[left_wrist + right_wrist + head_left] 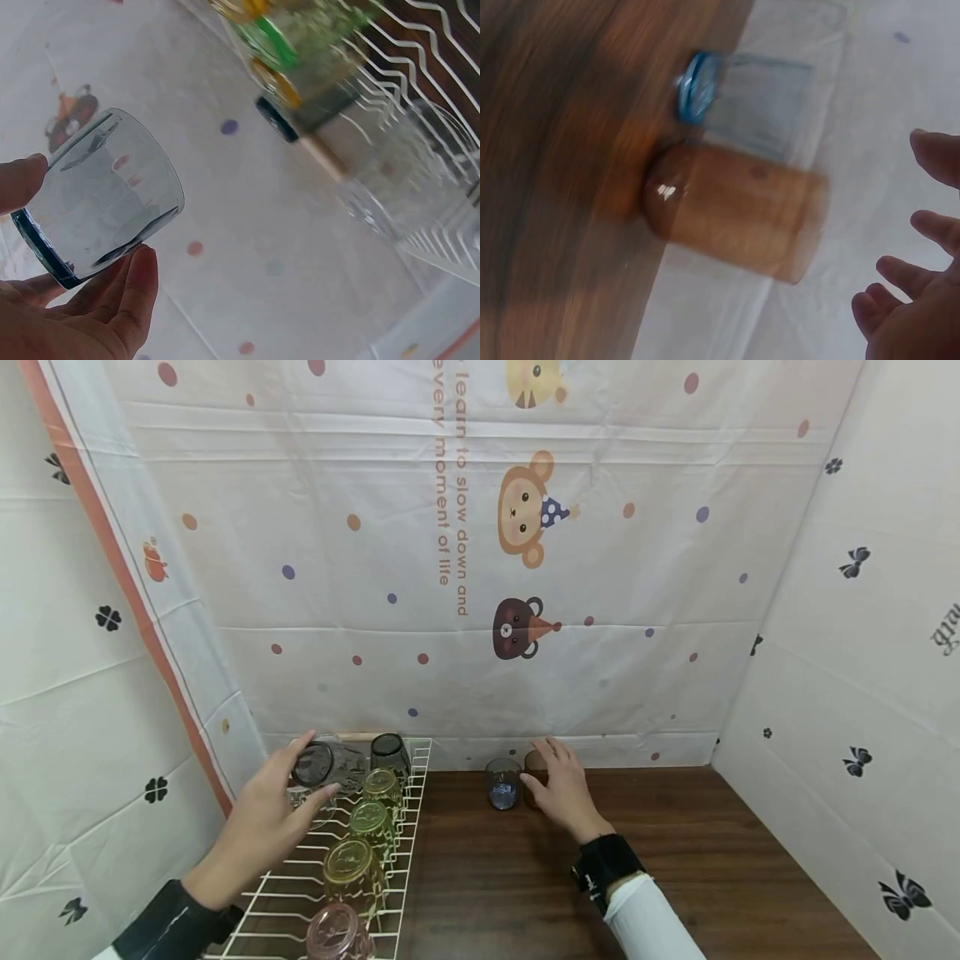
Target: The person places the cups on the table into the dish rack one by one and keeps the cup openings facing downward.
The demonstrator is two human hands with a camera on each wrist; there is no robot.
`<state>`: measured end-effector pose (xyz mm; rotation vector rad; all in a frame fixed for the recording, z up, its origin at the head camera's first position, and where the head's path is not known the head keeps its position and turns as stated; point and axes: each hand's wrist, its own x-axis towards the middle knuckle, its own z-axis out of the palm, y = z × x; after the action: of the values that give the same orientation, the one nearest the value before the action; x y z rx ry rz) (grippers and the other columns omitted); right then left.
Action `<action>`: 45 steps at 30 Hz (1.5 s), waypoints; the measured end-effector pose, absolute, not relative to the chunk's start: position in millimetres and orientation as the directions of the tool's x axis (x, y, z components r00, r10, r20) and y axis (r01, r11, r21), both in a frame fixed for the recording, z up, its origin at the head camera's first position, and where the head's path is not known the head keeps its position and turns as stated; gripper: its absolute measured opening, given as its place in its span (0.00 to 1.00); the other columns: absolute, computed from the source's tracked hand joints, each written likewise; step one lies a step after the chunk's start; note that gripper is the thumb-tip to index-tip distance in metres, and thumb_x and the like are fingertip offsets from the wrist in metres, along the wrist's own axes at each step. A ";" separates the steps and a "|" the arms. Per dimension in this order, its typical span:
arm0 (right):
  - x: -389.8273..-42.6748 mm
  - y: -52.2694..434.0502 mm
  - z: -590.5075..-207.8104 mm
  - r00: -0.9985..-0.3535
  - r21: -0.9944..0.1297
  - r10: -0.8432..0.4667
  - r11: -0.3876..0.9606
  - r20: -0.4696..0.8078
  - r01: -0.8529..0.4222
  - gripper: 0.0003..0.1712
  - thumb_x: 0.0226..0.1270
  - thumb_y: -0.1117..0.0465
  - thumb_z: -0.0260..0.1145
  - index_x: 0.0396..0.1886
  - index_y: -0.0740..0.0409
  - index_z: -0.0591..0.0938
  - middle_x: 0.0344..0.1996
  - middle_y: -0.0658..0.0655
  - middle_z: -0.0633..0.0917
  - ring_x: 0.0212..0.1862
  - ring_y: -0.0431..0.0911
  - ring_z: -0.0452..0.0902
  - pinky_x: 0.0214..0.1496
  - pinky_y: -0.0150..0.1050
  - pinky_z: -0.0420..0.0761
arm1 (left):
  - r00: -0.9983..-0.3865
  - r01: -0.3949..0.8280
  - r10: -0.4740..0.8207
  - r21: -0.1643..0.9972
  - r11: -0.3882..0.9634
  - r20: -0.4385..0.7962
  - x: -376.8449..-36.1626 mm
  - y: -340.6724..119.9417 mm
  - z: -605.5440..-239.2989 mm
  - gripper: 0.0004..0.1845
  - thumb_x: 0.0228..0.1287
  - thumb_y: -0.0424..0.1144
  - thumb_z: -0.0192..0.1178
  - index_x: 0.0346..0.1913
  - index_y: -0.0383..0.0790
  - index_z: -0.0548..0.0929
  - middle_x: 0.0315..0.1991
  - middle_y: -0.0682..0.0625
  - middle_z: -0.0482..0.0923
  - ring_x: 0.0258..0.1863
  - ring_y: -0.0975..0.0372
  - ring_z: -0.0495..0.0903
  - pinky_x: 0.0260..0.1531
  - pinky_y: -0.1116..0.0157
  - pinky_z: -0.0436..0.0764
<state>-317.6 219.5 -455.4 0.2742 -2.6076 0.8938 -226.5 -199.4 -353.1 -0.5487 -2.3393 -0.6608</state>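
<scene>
My left hand (262,814) pinches a clear glass with a dark blue base (105,199) between thumb and fingers, tilted above the far end of a white wire rack (408,852). In the left wrist view, the thumb is at one side of its base and the fingertips at the other. My right hand (562,789) is beside a brown glass (735,210) standing on the wooden table. The right wrist view has its spread fingers apart from that glass. A blue-based glass (502,785) stands just left of the brown one.
Upside-down glasses line the rack's right side: a dark one (388,756), several yellow and green ones (351,864), and a pink one (337,933) nearest. Clear glasses (412,172) lie at its far left. A printed cloth wall (600,677) rises behind the wooden table (675,843).
</scene>
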 end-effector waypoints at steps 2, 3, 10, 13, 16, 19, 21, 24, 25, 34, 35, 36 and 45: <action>-322.9 223.7 -456.7 -0.926 -0.531 -0.073 0.802 0.369 -0.275 0.40 0.77 0.53 0.70 0.83 0.56 0.67 0.84 0.70 0.59 0.84 0.71 0.52 0.83 0.75 0.55 | -0.708 0.523 0.206 0.306 0.795 0.675 -229.8 -205.5 -353.3 0.47 0.63 0.37 0.77 0.82 0.37 0.65 0.69 0.26 0.75 0.60 0.29 0.80 0.56 0.29 0.79; -325.7 225.7 -457.9 -0.933 -0.522 -0.078 0.811 0.351 -0.264 0.41 0.77 0.52 0.70 0.83 0.56 0.66 0.85 0.70 0.59 0.84 0.72 0.51 0.83 0.75 0.54 | -0.711 0.518 0.203 0.306 0.798 0.674 -231.4 -208.3 -353.7 0.47 0.63 0.37 0.77 0.82 0.38 0.65 0.69 0.25 0.75 0.59 0.28 0.79 0.55 0.28 0.79; -342.4 230.4 -471.1 -0.954 -0.466 -0.116 0.852 0.275 -0.238 0.40 0.78 0.54 0.69 0.82 0.61 0.67 0.85 0.73 0.56 0.85 0.73 0.50 0.83 0.76 0.53 | -0.763 0.443 0.160 0.326 0.835 0.627 -239.6 -230.4 -357.6 0.43 0.69 0.42 0.73 0.82 0.43 0.66 0.63 0.22 0.78 0.52 0.26 0.81 0.46 0.26 0.80; -348.1 229.0 -476.5 -0.955 -0.441 -0.132 0.864 0.265 -0.242 0.39 0.79 0.53 0.68 0.83 0.59 0.67 0.85 0.72 0.57 0.85 0.72 0.50 0.81 0.78 0.55 | -0.792 0.403 0.151 0.320 0.857 0.592 -244.6 -242.5 -360.8 0.42 0.69 0.44 0.73 0.81 0.40 0.67 0.61 0.22 0.79 0.46 0.31 0.84 0.44 0.31 0.83; -351.2 228.2 -481.1 -0.955 -0.423 -0.147 0.871 0.258 -0.248 0.39 0.80 0.51 0.66 0.84 0.57 0.66 0.85 0.71 0.57 0.86 0.71 0.50 0.81 0.78 0.56 | -0.832 0.359 0.146 0.319 0.877 0.536 -248.1 -252.9 -362.8 0.41 0.68 0.47 0.73 0.79 0.36 0.70 0.62 0.21 0.78 0.48 0.31 0.83 0.47 0.32 0.83; -352.6 229.0 -483.9 -0.951 -0.414 -0.153 0.873 0.268 -0.257 0.38 0.82 0.52 0.65 0.84 0.57 0.66 0.85 0.71 0.59 0.86 0.70 0.51 0.81 0.77 0.57 | -0.869 0.328 0.150 0.325 0.887 0.471 -250.7 -259.9 -362.6 0.42 0.67 0.50 0.74 0.77 0.34 0.71 0.66 0.21 0.76 0.57 0.26 0.79 0.55 0.28 0.79; -353.5 230.4 -484.6 -0.946 -0.394 -0.154 0.881 0.284 -0.262 0.36 0.82 0.53 0.64 0.83 0.58 0.67 0.83 0.70 0.62 0.85 0.68 0.55 0.81 0.74 0.61 | -0.895 0.307 0.152 0.333 0.891 0.419 -251.8 -263.2 -362.0 0.42 0.67 0.53 0.73 0.76 0.33 0.72 0.69 0.21 0.73 0.64 0.23 0.74 0.59 0.25 0.74; -354.4 232.3 -483.5 -0.938 -0.368 -0.162 0.889 0.306 -0.273 0.33 0.82 0.57 0.64 0.81 0.61 0.69 0.80 0.69 0.68 0.83 0.66 0.61 0.80 0.70 0.66 | -0.928 0.270 0.149 0.339 0.901 0.343 -254.3 -266.9 -363.1 0.43 0.66 0.57 0.74 0.75 0.34 0.74 0.65 0.23 0.78 0.57 0.28 0.82 0.55 0.27 0.79; -354.4 232.5 -482.6 -0.937 -0.363 -0.168 0.890 0.305 -0.277 0.33 0.82 0.58 0.64 0.80 0.62 0.70 0.80 0.69 0.69 0.82 0.66 0.61 0.81 0.68 0.66 | -0.936 0.258 0.148 0.337 0.906 0.319 -255.0 -268.0 -363.8 0.44 0.65 0.58 0.74 0.74 0.34 0.75 0.64 0.24 0.80 0.53 0.31 0.85 0.53 0.28 0.80; -353.1 232.9 -474.3 -0.955 -0.373 -0.169 0.893 0.243 -0.253 0.34 0.81 0.60 0.65 0.81 0.63 0.68 0.80 0.69 0.67 0.83 0.66 0.59 0.82 0.64 0.66 | -0.961 0.224 0.167 0.266 0.938 0.218 -263.1 -271.1 -378.5 0.47 0.56 0.58 0.79 0.70 0.30 0.77 0.54 0.25 0.86 0.48 0.30 0.86 0.44 0.32 0.84; -353.1 233.0 -473.8 -0.958 -0.372 -0.166 0.895 0.235 -0.247 0.34 0.81 0.60 0.65 0.81 0.62 0.68 0.81 0.68 0.66 0.83 0.66 0.58 0.83 0.64 0.66 | -0.965 0.217 0.166 0.260 0.941 0.205 -263.8 -271.7 -380.1 0.48 0.56 0.58 0.79 0.70 0.29 0.76 0.53 0.25 0.86 0.47 0.31 0.86 0.44 0.33 0.84; -353.2 232.8 -473.3 -0.959 -0.368 -0.165 0.898 0.229 -0.242 0.34 0.82 0.60 0.64 0.82 0.62 0.67 0.81 0.68 0.66 0.84 0.65 0.57 0.83 0.64 0.66 | -0.968 0.209 0.163 0.256 0.944 0.192 -264.5 -272.3 -381.2 0.48 0.56 0.58 0.79 0.70 0.28 0.76 0.51 0.26 0.86 0.46 0.32 0.87 0.43 0.34 0.85; -352.2 228.5 -473.0 -0.966 -0.362 -0.155 0.905 0.209 -0.223 0.35 0.82 0.60 0.64 0.82 0.62 0.66 0.82 0.68 0.64 0.84 0.66 0.56 0.82 0.63 0.67 | -0.983 0.166 0.142 0.231 0.959 0.117 -269.8 -279.0 -390.1 0.49 0.56 0.57 0.79 0.71 0.25 0.73 0.49 0.27 0.86 0.45 0.36 0.87 0.43 0.35 0.85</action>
<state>-352.2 228.5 -473.0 0.2895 -2.8941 0.5804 -269.8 -279.0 -390.1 -0.2379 -3.0102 -0.3684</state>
